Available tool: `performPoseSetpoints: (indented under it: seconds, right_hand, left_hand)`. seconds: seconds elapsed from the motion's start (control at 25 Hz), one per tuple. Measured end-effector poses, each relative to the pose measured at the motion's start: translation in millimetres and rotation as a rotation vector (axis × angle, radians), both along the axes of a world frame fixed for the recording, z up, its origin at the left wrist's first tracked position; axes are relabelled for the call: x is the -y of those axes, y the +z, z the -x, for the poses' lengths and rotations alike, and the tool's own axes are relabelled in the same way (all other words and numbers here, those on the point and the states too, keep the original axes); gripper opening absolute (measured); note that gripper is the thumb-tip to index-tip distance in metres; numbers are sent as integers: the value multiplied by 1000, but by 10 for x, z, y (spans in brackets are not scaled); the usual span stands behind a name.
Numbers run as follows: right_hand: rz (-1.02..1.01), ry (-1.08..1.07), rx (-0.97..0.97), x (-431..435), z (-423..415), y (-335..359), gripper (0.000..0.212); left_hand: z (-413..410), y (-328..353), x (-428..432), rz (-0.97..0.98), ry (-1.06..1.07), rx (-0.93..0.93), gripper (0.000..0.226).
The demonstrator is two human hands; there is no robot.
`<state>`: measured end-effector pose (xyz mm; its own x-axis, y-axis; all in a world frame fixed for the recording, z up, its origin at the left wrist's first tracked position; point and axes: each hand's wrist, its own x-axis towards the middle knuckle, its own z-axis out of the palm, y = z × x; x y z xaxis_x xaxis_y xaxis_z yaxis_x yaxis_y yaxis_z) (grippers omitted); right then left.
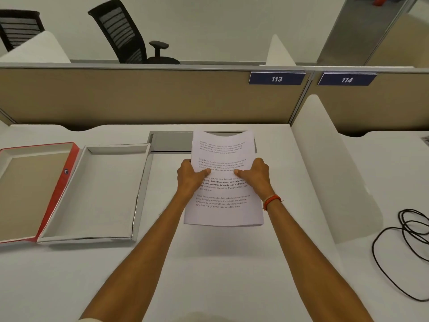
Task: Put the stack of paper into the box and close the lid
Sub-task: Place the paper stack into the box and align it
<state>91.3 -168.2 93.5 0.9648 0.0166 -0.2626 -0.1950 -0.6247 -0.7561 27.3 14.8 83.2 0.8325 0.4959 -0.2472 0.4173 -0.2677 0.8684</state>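
A stack of white printed paper (pixel 223 212) is held above the desk, a little right of centre, casting a shadow below it. My left hand (pixel 190 178) grips its left edge and my right hand (pixel 255 175) its right edge, thumbs on top. The top of the stack curves slightly. To the left lies the open white box (pixel 139 194), empty inside. Its red-edged lid (pixel 66 182) rests upside down beside it at the far left, brown inside.
A grey cable hatch (pixel 171 141) is set in the desk behind the paper. A white divider panel (pixel 325 163) stands at the right, with a coiled black cable (pixel 399 252) beyond it. A beige partition (pixel 139 96) closes the back.
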Motion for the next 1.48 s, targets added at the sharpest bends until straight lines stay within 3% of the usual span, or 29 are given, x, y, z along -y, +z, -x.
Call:
performPoseSetpoints:
  seconds: [0.44, 1.08, 1.48]
  right_hand:
    - [-65, 76, -21, -850, 392, -82, 49]
    - [-64, 103, -74, -3457, 1109, -321, 55]
    - [-18, 58, -134, -3934, 1104, -548, 63]
  left_hand:
    - [447, -29, -805, -13, 80, -22, 47]
    - [1210, -218, -3329, 7, 139, -65, 43]
    - [1155, -458, -3820, 52, 60, -118, 46]
